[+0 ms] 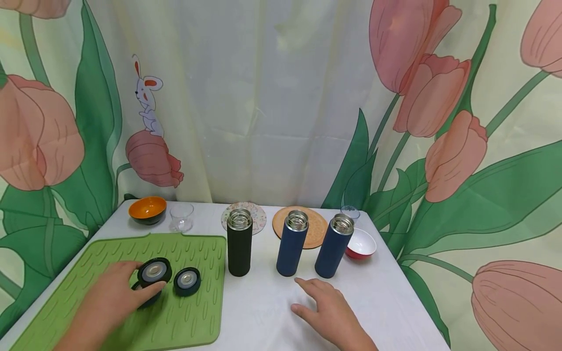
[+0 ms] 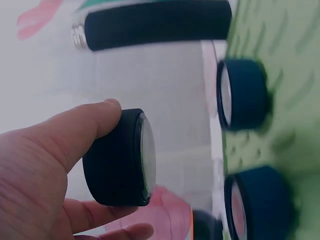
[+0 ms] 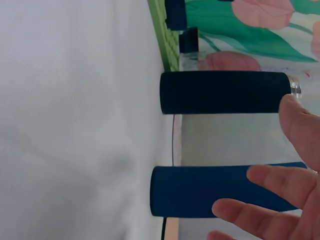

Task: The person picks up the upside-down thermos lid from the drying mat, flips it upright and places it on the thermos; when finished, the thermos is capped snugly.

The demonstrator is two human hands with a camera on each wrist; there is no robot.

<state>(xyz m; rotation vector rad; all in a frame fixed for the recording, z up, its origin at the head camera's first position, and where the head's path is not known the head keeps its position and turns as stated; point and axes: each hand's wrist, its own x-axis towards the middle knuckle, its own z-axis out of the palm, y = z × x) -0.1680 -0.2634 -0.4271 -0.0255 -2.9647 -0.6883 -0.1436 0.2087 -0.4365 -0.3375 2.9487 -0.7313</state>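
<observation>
Between thumb and fingers, my left hand [image 1: 105, 292] grips a black bottle lid [image 1: 154, 271], raised over a green mat [image 1: 206, 312] with its silvery inner side showing. Two dark blue lids stay on the mat: one lid [image 1: 187, 282] just right of the held one, the other [image 2: 262, 205] partly hidden behind it in the head view. My right hand [image 1: 329, 309] hovers with spread fingers and nothing in it, in front of the middle blue bottle [image 1: 291, 251]. A black bottle [image 1: 239, 251] and another blue bottle [image 1: 334, 248] flank that one, all upright and lidless with steel necks.
Behind the mat are an orange bowl [image 1: 148, 207] and a clear glass cup [image 1: 181, 217]. A patterned round mat [image 1: 259, 214] and a brown round board [image 1: 317, 229] lie behind the bottles. Right of them are a red-and-white bowl [image 1: 362, 243] and another glass [image 1: 350, 211]. A tulip-print curtain [image 1: 263, 97] hangs behind.
</observation>
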